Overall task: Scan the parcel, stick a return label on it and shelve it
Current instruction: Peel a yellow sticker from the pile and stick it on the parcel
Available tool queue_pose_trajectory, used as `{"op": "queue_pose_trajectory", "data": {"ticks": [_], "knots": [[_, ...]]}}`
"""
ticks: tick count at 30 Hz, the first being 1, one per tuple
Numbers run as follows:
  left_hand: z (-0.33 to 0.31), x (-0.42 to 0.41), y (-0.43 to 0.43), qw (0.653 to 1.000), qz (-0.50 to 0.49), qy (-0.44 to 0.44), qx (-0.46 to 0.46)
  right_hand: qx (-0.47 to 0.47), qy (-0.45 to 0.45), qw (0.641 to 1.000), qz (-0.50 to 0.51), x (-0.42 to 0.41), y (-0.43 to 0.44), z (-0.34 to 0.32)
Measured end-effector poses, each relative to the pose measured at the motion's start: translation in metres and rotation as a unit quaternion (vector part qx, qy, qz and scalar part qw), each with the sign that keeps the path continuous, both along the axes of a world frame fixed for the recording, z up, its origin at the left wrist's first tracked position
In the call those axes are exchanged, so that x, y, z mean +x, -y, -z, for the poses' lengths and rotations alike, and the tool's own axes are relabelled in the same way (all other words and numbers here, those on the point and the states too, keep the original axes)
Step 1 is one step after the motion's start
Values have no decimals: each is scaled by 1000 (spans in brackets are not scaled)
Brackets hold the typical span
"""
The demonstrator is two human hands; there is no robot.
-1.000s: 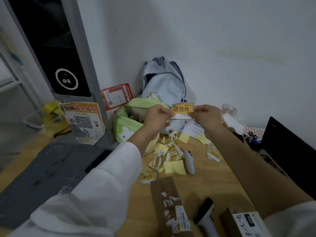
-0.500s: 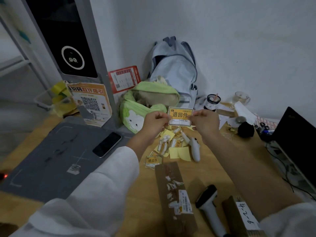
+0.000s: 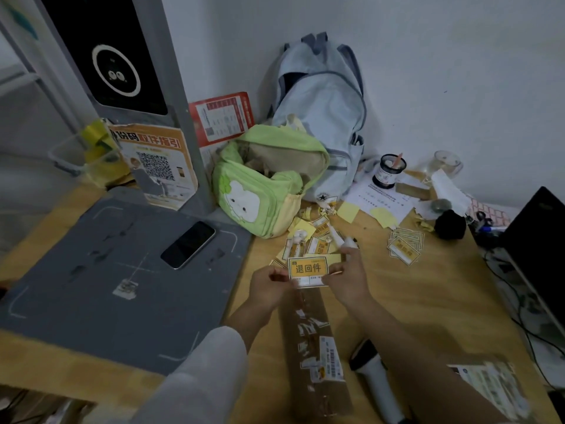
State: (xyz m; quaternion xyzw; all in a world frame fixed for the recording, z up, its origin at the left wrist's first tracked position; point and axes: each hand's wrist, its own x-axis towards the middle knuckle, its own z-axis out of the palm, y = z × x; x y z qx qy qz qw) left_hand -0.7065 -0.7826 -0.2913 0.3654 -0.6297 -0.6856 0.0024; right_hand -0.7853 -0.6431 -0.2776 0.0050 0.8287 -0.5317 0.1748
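Observation:
A yellow return label (image 3: 308, 269) with black characters is pinched at its left edge by my left hand (image 3: 267, 286) and at its right edge by my right hand (image 3: 350, 278). It hangs just above the far end of a long brown cardboard parcel (image 3: 315, 347) that lies lengthwise on the wooden table, with a white barcode sticker near its near end. A white handheld scanner (image 3: 374, 381) with a black head lies right of the parcel.
A phone (image 3: 188, 244) rests on the grey scanning mat (image 3: 91, 286) at left. A green bag (image 3: 263, 185), a blue backpack (image 3: 321, 117), loose yellow labels (image 3: 403, 247), a second parcel (image 3: 492, 387) and a dark laptop (image 3: 538, 240) crowd the table.
Both hands have brought the return label down and towards me, from in front of the bags to just above the parcel's far end. The view has tilted down.

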Motion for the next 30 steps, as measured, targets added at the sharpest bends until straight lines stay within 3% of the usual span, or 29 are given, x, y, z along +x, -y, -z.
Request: {"op": "queue_pose_trajectory", "data": {"ticks": [7, 16, 25, 30], "knots": [[38, 19, -12, 997, 3, 73, 19, 64, 60, 996, -8, 17, -10, 37], [68, 36, -20, 992, 32, 115, -29, 126, 122, 984, -33, 28, -9, 55], [66, 32, -24, 956, 99, 160, -226, 323, 3, 943, -85, 37, -5, 62], [70, 27, -19, 957, 109, 208, -168, 315, 113, 933, -133, 36, -18, 65]]}}
